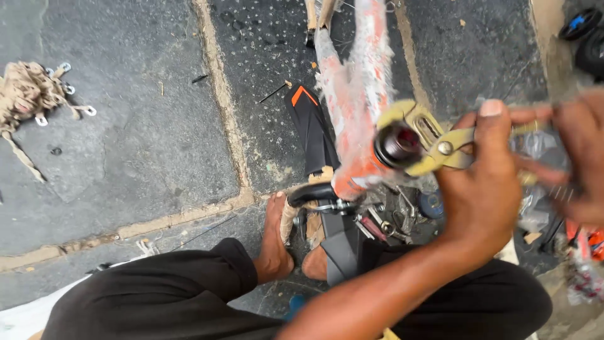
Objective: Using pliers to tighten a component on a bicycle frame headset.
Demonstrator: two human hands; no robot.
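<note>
A bicycle frame tube in orange, wrapped in whitish foam, rises from between my bare feet. Yellowish pliers clamp a black round fitting at the tube's near end. My left hand reaches in from below and wraps the pliers just behind their pivot, one finger raised. At the right edge, blurred, my right hand closes on the pliers' handles. A black and orange part lies on the ground under the tube.
Dark stone paving with sandy joints. A tangle of rope with metal rings lies far left. Small tools and metal parts sit below the tube. Black wheels are at the top right, red packaging at the right.
</note>
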